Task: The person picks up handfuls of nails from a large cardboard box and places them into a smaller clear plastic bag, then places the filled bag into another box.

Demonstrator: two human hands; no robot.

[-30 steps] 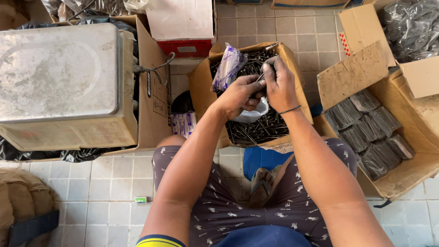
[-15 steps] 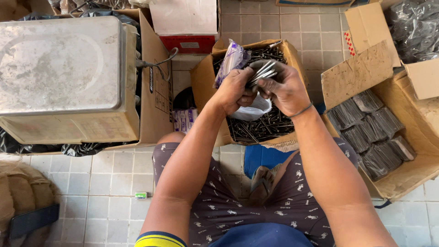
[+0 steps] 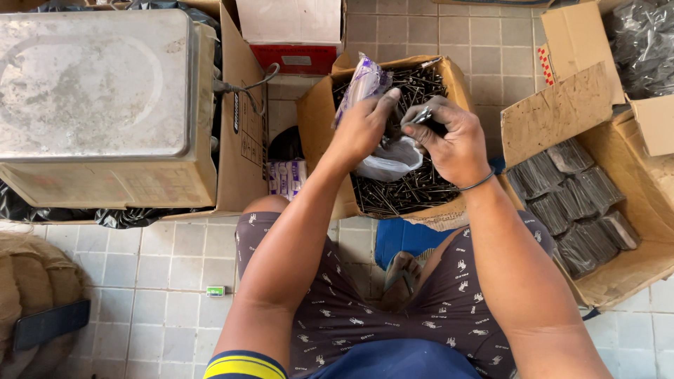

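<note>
Over the open cardboard box of nails [image 3: 393, 189], the left hand [image 3: 365, 126] has its grip clamped on a clear plastic bag [image 3: 390, 158], while the right hand [image 3: 453, 137] pinches a small bunch of nails [image 3: 421, 116] just beside the bag's mouth.

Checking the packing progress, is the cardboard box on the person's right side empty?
No, the box on the right holds several dark wrapped bundles laid in rows.
</note>
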